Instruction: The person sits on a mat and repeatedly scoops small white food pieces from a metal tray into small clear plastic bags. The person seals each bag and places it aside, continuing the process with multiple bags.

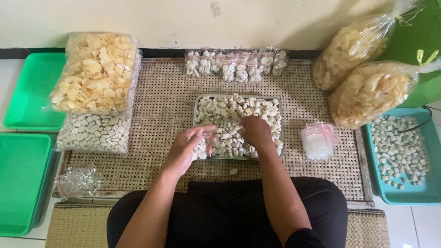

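A metal tray (196,104) full of small white cracker pieces sits on a woven mat in front of me. My left hand (187,148) holds a small clear zip bag (207,136) partly filled with pieces, at the tray's near left corner. My right hand (255,132) is over the tray's near middle, fingers closed on pieces right next to the bag's mouth. One loose piece (233,171) lies on the mat just in front of the tray.
Filled small bags (236,64) line the mat's far edge. A stack of empty zip bags (318,140) lies right of the tray. Big bags of chips (94,73) (367,92), a bag of white pieces (94,133), green trays (23,179) and a teal tray (427,193) surround the mat.
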